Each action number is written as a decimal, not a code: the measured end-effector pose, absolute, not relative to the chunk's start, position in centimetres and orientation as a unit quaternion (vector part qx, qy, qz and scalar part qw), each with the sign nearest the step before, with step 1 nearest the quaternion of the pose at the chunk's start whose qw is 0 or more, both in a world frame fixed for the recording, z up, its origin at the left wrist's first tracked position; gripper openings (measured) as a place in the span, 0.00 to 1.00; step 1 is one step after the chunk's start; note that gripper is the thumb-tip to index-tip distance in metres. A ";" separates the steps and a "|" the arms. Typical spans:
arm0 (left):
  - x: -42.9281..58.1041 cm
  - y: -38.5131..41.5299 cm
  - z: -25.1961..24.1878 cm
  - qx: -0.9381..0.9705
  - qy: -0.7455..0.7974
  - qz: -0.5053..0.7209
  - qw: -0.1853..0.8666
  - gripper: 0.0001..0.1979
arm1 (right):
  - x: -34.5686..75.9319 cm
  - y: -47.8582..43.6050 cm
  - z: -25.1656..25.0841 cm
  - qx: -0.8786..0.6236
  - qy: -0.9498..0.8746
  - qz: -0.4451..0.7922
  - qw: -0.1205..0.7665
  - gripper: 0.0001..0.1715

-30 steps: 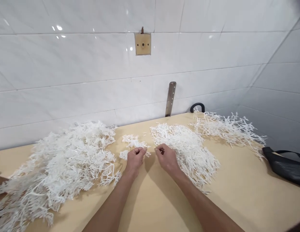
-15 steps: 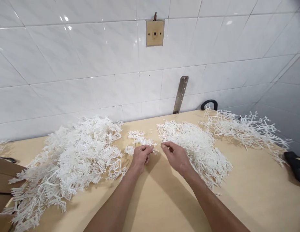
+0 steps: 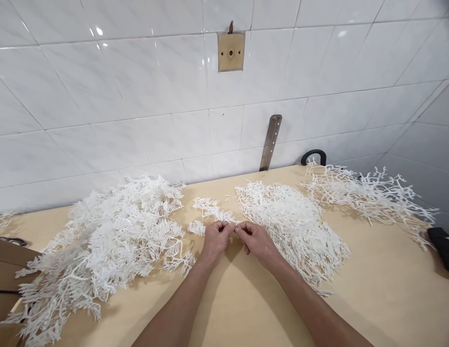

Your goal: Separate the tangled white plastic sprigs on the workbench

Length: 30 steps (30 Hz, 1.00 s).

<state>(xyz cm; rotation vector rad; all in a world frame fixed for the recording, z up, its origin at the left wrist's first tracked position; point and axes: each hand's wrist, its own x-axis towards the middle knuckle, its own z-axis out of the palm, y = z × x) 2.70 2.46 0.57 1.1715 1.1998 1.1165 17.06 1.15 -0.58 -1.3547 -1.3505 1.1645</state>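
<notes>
My left hand [image 3: 217,241] is closed in a pinch on a small white branched plastic piece [image 3: 237,222], most of it hidden by the fingers. Thumb and forefinger of my right hand [image 3: 259,242] pinch together at the same spot, the fingertips of both hands touching or nearly so. Just beyond the left fingers lie a few comb-like white plastic sprigs [image 3: 211,209]. A large heap of such branched sprigs [image 3: 126,231] spreads to the left. Close by on the right is a pile of thin, loose white plastic sticks [image 3: 292,226].
Bare white branching stems [image 3: 369,193] lie at the back right of the wooden table [image 3: 242,308]. A black curved handle [image 3: 313,155] and a black object [image 3: 443,248] are at the right. A cardboard box [image 3: 10,274] stands at left; a metal strip [image 3: 271,143] leans on the tiled wall.
My right hand has moved left and slightly down, and its fingertips now meet those of my left hand at the piece. The left hand has shifted slightly right.
</notes>
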 end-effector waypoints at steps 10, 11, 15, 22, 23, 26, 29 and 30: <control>2.8 2.7 0.1 0.521 0.501 0.455 0.519 0.14 | 16.9 1.1 -0.6 -0.564 -0.572 0.439 0.402 0.19; 2.7 2.7 0.0 0.532 0.501 0.452 0.511 0.13 | 16.9 1.1 -0.5 -0.567 -0.576 0.435 0.397 0.19; 2.6 2.8 0.0 0.564 0.519 0.467 0.441 0.12 | 17.1 1.1 -0.4 -0.571 -0.576 0.437 0.388 0.17; 3.2 2.2 -1.0 0.598 0.538 0.479 0.350 0.10 | 16.8 1.1 -0.1 -0.605 -0.583 0.396 0.370 0.12; 3.3 2.2 -1.2 0.604 0.537 0.478 0.343 0.10 | 16.7 1.1 -0.1 -0.611 -0.586 0.387 0.366 0.12; 3.4 2.2 -1.5 0.611 0.535 0.482 0.328 0.10 | 16.5 1.3 -0.4 -0.614 -0.583 0.387 0.364 0.11; 3.4 2.3 -1.3 0.582 0.538 0.507 0.338 0.12 | 16.4 1.5 -1.0 -0.629 -0.559 0.393 0.370 0.09; 3.4 2.3 -1.2 0.564 0.539 0.516 0.354 0.13 | 16.4 1.6 -1.2 -0.638 -0.547 0.392 0.375 0.08</control>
